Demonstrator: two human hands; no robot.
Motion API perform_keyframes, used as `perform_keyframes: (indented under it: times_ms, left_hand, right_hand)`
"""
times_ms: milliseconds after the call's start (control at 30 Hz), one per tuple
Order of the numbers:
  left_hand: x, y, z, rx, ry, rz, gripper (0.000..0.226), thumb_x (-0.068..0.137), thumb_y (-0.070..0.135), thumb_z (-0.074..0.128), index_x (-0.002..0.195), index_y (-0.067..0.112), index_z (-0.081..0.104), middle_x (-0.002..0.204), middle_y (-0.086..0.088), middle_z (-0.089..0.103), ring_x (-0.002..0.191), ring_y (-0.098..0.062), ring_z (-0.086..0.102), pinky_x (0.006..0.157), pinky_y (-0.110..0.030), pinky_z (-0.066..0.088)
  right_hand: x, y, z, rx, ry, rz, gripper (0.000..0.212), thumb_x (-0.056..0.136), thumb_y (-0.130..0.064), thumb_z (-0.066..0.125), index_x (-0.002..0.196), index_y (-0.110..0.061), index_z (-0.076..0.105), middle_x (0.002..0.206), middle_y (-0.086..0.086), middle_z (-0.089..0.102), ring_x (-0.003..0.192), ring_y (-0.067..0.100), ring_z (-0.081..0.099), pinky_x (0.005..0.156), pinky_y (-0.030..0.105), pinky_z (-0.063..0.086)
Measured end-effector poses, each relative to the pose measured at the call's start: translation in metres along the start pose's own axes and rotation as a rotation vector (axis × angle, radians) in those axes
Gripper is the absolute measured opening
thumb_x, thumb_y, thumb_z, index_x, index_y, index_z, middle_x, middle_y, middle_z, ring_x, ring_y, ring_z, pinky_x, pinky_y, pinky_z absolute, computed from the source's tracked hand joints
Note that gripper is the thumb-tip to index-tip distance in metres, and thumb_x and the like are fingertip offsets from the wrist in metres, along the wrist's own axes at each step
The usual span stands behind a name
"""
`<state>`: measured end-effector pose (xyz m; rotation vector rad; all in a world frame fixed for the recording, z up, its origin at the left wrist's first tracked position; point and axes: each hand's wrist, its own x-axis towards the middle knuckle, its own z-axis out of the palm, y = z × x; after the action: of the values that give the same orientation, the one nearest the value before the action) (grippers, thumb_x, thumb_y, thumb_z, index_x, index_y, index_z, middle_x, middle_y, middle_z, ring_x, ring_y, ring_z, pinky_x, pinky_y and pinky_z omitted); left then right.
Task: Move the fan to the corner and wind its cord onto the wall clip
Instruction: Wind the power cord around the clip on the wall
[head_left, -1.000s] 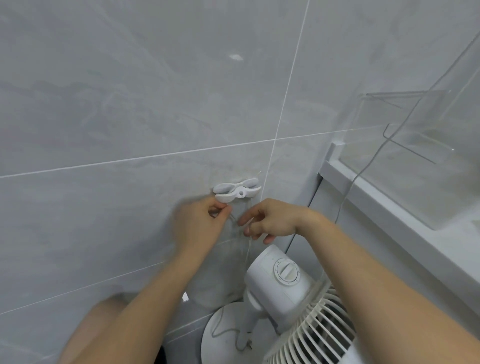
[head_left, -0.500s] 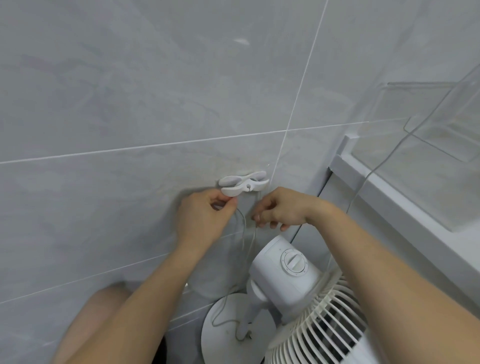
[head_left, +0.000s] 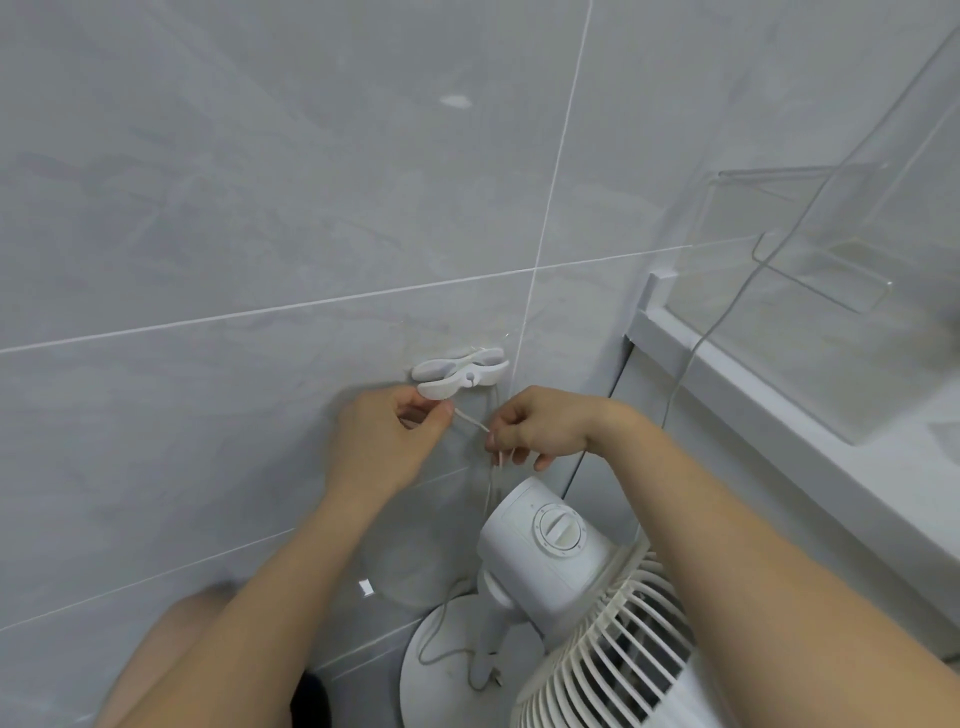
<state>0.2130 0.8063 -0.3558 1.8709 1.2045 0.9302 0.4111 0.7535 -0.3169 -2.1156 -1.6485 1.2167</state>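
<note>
A white wall clip (head_left: 460, 373) sits on the grey tiled wall, with a strand of cord lying across its top. My left hand (head_left: 384, 447) is just below the clip and pinches the thin white cord (head_left: 109, 420). My right hand (head_left: 540, 428) is beside it on the right and pinches the same cord, which runs taut between the two hands. More cord hangs down from my right hand to the white fan (head_left: 550, 561), which stands on its round base (head_left: 441, 660) close to the wall, grille facing right.
A white ledge (head_left: 769, 415) runs along the right, with a clear acrylic holder (head_left: 841, 234) above it. Another thin cable (head_left: 727, 306) hangs down past the ledge. My knee (head_left: 171, 639) shows at the lower left.
Both hands stayed under the clip. A short length of cord is now stretched between them, and my right hand has curled more tightly on the cord.
</note>
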Motion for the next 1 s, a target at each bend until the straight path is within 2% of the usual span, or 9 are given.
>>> perform_keyframes:
  times_ms: [100,167,267,367,500,667,833,933,1000]
  left_hand:
    - [-0.005,0.000,-0.010,0.251,0.081,0.076,0.030,0.082,0.053,0.068,0.063,0.031,0.062,0.060,0.017,0.064,0.061,-0.006,0.061,0.062,-0.026,0.048]
    - [-0.008,0.001,-0.015,0.339,0.166,0.164,0.036,0.080,0.056,0.064,0.060,0.029,0.052,0.054,0.014,0.057,0.056,-0.012,0.058,0.057,-0.027,0.046]
    - [-0.008,0.007,-0.023,0.312,0.256,0.412,0.020,0.081,0.045,0.065,0.074,0.028,0.059,0.063,0.015,0.053,0.052,-0.013,0.054,0.053,-0.026,0.043]
    - [-0.008,0.017,-0.026,0.283,0.229,0.571,0.007,0.084,0.030,0.070,0.087,0.024,0.066,0.078,0.018,0.053,0.057,-0.010,0.054,0.052,-0.025,0.043]
    - [-0.004,0.019,-0.023,0.354,0.193,0.569,0.002,0.087,0.028,0.068,0.086,0.029,0.066,0.089,0.014,0.062,0.067,-0.008,0.062,0.050,-0.029,0.047]
    - [0.003,0.014,-0.019,0.390,0.238,0.551,0.012,0.093,0.035,0.058,0.091,0.032,0.069,0.093,0.015,0.068,0.076,-0.013,0.067,0.053,-0.033,0.050]
    - [-0.001,0.004,-0.019,0.345,0.274,0.543,0.019,0.097,0.039,0.057,0.097,0.032,0.074,0.095,0.013,0.070,0.067,-0.015,0.064,0.049,-0.032,0.047]
    - [0.000,0.002,-0.020,0.325,0.262,0.562,0.019,0.097,0.038,0.057,0.099,0.032,0.075,0.096,0.011,0.067,0.063,-0.014,0.062,0.046,-0.033,0.046]
    - [0.000,0.002,-0.021,0.336,0.218,0.533,0.018,0.097,0.041,0.058,0.102,0.034,0.073,0.099,0.013,0.065,0.065,-0.012,0.064,0.047,-0.032,0.047]
  right_hand:
    - [-0.007,0.006,-0.009,0.084,0.001,0.030,0.019,0.103,-0.030,0.054,0.102,-0.016,0.067,0.098,-0.003,0.077,0.088,0.013,0.067,0.084,0.031,0.051]
    - [-0.009,0.010,-0.015,0.112,0.037,0.047,0.022,0.104,-0.036,0.053,0.103,-0.018,0.066,0.094,-0.003,0.079,0.084,0.012,0.069,0.082,0.030,0.048]
    - [-0.010,0.012,-0.020,0.063,0.110,0.039,0.030,0.103,-0.041,0.053,0.094,-0.019,0.072,0.084,-0.005,0.073,0.074,0.012,0.059,0.071,0.023,0.044]
    - [-0.012,0.013,-0.025,0.048,0.097,0.041,0.033,0.104,-0.039,0.052,0.095,-0.022,0.078,0.077,-0.010,0.063,0.071,0.009,0.048,0.070,0.021,0.042]
    - [-0.012,0.020,-0.035,0.099,0.169,0.044,0.030,0.104,-0.034,0.055,0.081,-0.024,0.071,0.078,-0.009,0.064,0.073,0.010,0.052,0.072,0.022,0.043]
    - [-0.008,0.013,-0.041,0.077,0.453,-0.020,0.037,0.103,-0.036,0.055,0.072,-0.017,0.060,0.072,0.000,0.072,0.068,0.014,0.064,0.076,0.032,0.052]
    - [-0.004,0.001,-0.043,0.021,0.697,-0.132,0.042,0.100,-0.036,0.058,0.065,-0.014,0.050,0.059,-0.007,0.045,0.059,0.015,0.045,0.063,0.033,0.040]
    - [-0.003,-0.003,-0.044,0.020,0.789,-0.185,0.041,0.100,-0.035,0.058,0.074,-0.003,0.060,0.057,-0.009,0.039,0.055,0.012,0.036,0.059,0.031,0.033]
    - [-0.005,-0.006,-0.044,0.048,0.836,-0.192,0.039,0.099,-0.037,0.059,0.079,-0.004,0.066,0.054,-0.010,0.040,0.053,0.010,0.037,0.057,0.030,0.033]
